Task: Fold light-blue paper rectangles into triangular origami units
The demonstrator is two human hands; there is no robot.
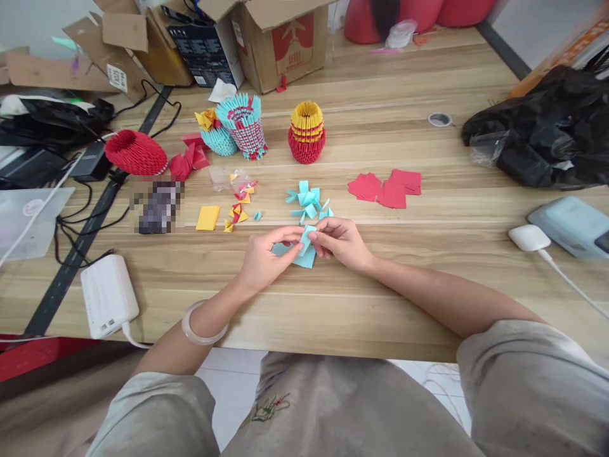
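- The folded light-blue paper strip [307, 240] is held between both hands, over the near part of the bench [333, 311]; it is the centre of the clock, with 12 pointing away from the person.
- At 8 o'clock, the fingers of the left hand [261, 260] are closed in a pinch on the strip's lower left edge.
- At 3 o'clock, the fingers of the right hand [345, 244] are likewise pinched together, thumb against the strip's upper right side.
- Just below the strip, at 6 o'clock, lie light-blue paper sheets [306, 260], partly hidden by the hands.
- Near at 12 sits a loose cluster of folded light-blue pieces [308, 211]; beyond it stands a yellow-and-red paper vase [307, 136].
- At 2 o'clock, red paper rectangles [394, 193] lie overlapping.
- Around 10 are small yellow and red folded pieces [238, 214], with a yellow paper stack [208, 218] to their left.
- At 11 stands a light-blue-and-red paper vase [246, 130], right beside a smaller light-blue paper vase [221, 141].
- Farther out at 10, a red paper vase [136, 153] leans over.
- Between 8 and 9, well apart, lies a white power adapter [109, 296].
- At 3, also well apart, is a white charger [529, 237]; a black plastic bag [533, 130] rests at 2.
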